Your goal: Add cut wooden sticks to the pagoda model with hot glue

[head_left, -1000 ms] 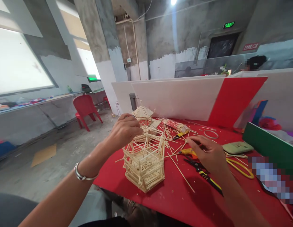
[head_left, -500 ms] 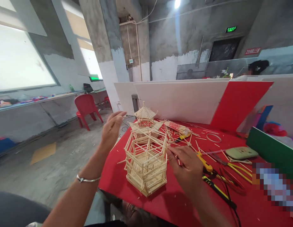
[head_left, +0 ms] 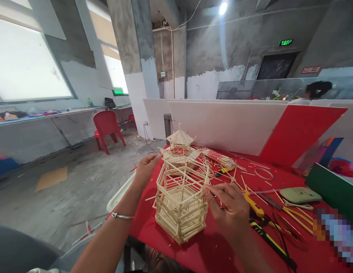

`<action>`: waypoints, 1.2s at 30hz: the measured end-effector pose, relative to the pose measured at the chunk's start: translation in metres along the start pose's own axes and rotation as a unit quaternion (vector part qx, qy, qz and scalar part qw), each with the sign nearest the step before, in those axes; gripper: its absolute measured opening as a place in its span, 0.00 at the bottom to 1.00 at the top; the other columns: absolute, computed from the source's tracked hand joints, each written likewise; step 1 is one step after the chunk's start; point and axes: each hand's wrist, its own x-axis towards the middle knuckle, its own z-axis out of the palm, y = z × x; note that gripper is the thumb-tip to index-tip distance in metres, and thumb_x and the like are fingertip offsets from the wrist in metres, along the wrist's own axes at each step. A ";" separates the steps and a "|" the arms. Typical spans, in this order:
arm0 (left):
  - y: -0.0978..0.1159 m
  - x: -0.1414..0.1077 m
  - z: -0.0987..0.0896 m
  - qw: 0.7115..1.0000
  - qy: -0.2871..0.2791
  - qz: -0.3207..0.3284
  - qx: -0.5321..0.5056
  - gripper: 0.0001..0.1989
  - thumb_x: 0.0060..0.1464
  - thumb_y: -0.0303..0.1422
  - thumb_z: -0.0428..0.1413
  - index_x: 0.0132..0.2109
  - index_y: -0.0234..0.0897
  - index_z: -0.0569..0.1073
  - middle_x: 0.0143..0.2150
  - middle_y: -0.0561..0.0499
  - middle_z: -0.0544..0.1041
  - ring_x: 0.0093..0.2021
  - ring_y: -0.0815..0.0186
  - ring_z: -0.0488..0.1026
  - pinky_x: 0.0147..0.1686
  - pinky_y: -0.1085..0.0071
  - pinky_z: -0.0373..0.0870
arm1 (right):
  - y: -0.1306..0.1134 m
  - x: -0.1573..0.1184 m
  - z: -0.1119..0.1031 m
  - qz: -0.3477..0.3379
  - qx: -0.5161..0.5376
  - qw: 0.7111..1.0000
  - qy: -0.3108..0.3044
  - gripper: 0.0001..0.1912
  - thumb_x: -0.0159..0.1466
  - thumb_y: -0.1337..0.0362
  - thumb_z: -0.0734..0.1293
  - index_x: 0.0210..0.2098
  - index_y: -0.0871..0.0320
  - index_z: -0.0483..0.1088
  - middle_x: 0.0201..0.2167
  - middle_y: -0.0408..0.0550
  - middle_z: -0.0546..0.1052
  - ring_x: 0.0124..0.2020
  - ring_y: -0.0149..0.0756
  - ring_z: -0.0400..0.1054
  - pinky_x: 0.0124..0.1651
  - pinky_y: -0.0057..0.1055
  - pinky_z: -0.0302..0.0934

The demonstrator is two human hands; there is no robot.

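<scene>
A six-sided openwork frame of thin wooden sticks [head_left: 180,212] stands near the front edge of the red table. Behind it rises a small stick pavilion with a pointed roof [head_left: 180,138]. My right hand [head_left: 229,201] pinches the frame's upper right corner between thumb and fingers. To the left, my left hand [head_left: 146,167] is raised beside the pavilion's lower roof, its fingertips pressed together near the roof's left corner. Whatever lies between those fingertips is too small to make out.
Loose sticks [head_left: 219,159], a yellow cutter [head_left: 254,204], pliers [head_left: 297,218], a black-and-yellow tool [head_left: 271,242] and a green case [head_left: 300,194] lie on the red table [head_left: 216,254]. A white panel [head_left: 222,121] stands behind.
My left hand has come down and closer to the pavilion, its fingers now closed. My right hand stays at the frame's corner. The view has shifted slightly left.
</scene>
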 end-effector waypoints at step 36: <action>-0.003 -0.001 0.006 0.999 -0.014 -0.032 -0.027 0.23 0.34 0.51 0.71 0.32 0.37 0.83 0.30 0.49 0.81 0.34 0.61 0.74 0.38 0.67 0.70 | 0.001 -0.009 -0.009 0.079 0.029 0.996 -0.020 0.21 0.64 0.69 0.68 0.56 0.56 0.70 0.35 0.47 0.74 0.37 0.36 0.69 0.43 0.36 0.66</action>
